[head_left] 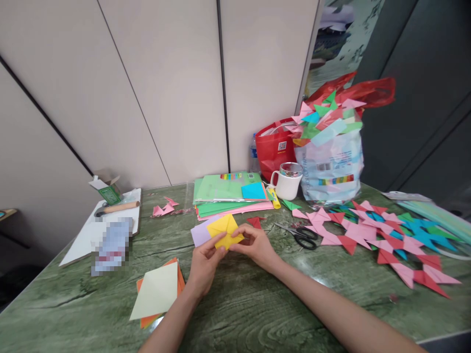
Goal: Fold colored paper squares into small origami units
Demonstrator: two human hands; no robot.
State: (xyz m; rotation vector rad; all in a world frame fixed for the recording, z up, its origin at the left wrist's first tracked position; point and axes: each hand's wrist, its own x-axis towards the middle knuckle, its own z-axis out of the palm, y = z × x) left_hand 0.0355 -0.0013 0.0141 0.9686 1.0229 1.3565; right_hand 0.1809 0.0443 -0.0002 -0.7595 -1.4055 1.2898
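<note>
Yellow paper [225,230] is held just above the bench [257,304], gripped by the left hand [204,262] from below and the right hand [253,243] at its right corner. It already shows folds but looks unfinished. Many finished pink and red stars [368,235] lie at right; unfolded sheets [156,290] wait nearby.

Craft supplies crowd a green marbled table [257,304].
Scissors [300,234] lie right of centre beside folded paper stars [382,235] spreading right; a white mug [287,182], a stack of coloured sheets [228,196] and a bag of folded pieces [331,157] stand behind; loose squares [156,289] lie lower left.
</note>
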